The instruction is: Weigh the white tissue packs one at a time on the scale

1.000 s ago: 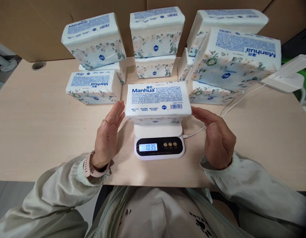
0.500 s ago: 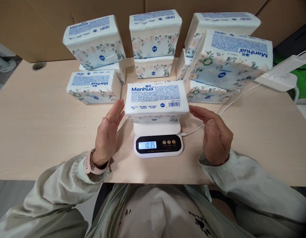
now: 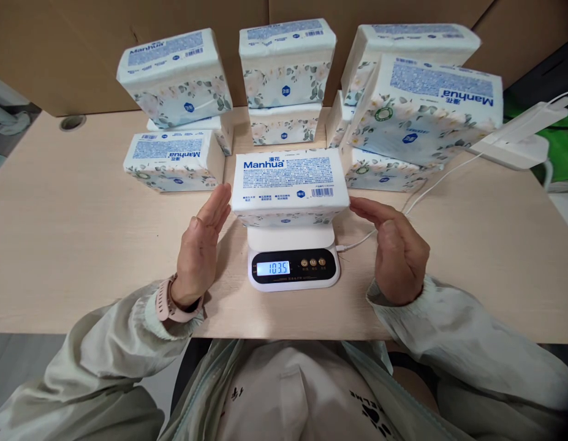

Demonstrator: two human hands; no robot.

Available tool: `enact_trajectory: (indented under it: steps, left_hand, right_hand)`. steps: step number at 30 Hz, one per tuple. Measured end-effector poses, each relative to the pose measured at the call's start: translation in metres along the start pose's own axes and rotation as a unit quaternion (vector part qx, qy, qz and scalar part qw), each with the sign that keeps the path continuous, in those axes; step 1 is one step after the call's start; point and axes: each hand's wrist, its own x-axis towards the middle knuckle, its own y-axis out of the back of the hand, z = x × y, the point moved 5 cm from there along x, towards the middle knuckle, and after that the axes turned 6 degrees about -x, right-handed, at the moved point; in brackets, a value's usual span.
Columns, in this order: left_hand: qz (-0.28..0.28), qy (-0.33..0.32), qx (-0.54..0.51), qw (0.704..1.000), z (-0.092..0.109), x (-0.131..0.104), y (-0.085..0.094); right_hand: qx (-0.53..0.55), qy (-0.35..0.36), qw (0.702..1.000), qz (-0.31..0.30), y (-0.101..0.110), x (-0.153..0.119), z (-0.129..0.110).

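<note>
Close to the person's body, a pale shirt [image 3: 265, 392] with dark marks shows below the table edge. Two light, baggy sleeves reach up over the table [image 3: 104, 245], and a pink watch band [image 3: 168, 303] sits on the left wrist. The left hand [image 3: 198, 251] is flat, with its fingers straight and side by side, and it holds nothing. The right hand [image 3: 401, 257] holds nothing too; its fingers point at the other end of the soft pack [image 3: 290, 184]. Each hand's fingertips are right beside the pack, but it is hard to tell if they touch it.

Between the hands is a white scale [image 3: 253, 283]. Its lit screen [image 3: 273, 268] says 103.5, next to three gold buttons [image 3: 314, 263]. The soft pack lies on top of the scale, with blue words facing up. A white cord [image 3: 435, 196] goes into the scale's right side.

Farther off, one left front pack [image 3: 173, 159] lies on the table. Behind it, a left top pack [image 3: 173, 79] sits tilted over another. One middle top pack [image 3: 288, 67] rests on a lower one. Over on the right, a big tilted pack [image 3: 426, 116] sits on a low one, with more behind. Past them are a white power strip [image 3: 518, 144] and, at the very back, brown cardboard [image 3: 196, 12].
</note>
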Motion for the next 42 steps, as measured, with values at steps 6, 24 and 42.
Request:
enact_trajectory:
  steps: [6, 24, 42]
  left_hand:
    - [-0.013, 0.004, 0.003, 1.0, 0.003, 0.0, -0.003]
    - [-0.022, -0.001, -0.006, 1.0, 0.0, 0.0, -0.003]
    - [0.15, -0.19, 0.018, 0.97, 0.053, 0.079, 0.1]
  right_hand:
    - [-0.005, 0.008, 1.0, -0.006, -0.001, 0.0, 0.0]
    - [-0.031, -0.02, 0.998, -0.045, -0.003, 0.003, 0.003]
    - [-0.009, 0.068, 0.93, -0.362, -0.173, 0.117, -0.087]
